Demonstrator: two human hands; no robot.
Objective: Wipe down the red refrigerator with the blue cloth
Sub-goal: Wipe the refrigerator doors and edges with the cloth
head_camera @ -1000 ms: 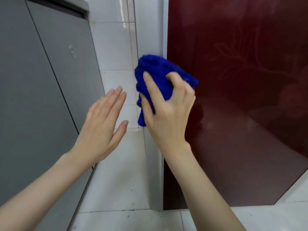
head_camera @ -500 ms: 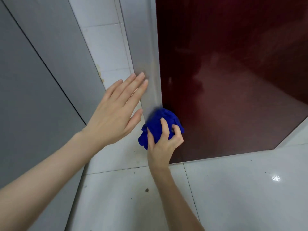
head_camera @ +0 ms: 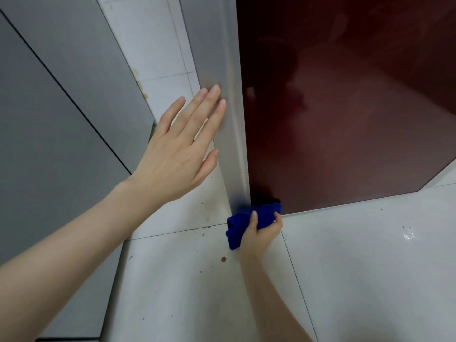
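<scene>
The red refrigerator point(head_camera: 345, 107) fills the upper right, its glossy dark red door reaching down to the floor, with a grey side panel point(head_camera: 222, 70) on its left. My right hand point(head_camera: 262, 236) grips the bunched blue cloth point(head_camera: 240, 224) at the door's bottom left corner, down at floor level. My left hand point(head_camera: 181, 149) is spread flat with straight fingers, its fingertips against the grey side panel higher up.
A grey cabinet point(head_camera: 61, 119) stands at the left, leaving a narrow gap of white wall tiles point(head_camera: 153, 45) beside the fridge. The white tiled floor point(head_camera: 357, 267) below carries small dirt specks and a brown spot point(head_camera: 223, 259).
My right hand has dragged the cloth down the door's left edge from mid height to the bottom corner. My left hand moved right onto the grey side panel. The view tilted downward.
</scene>
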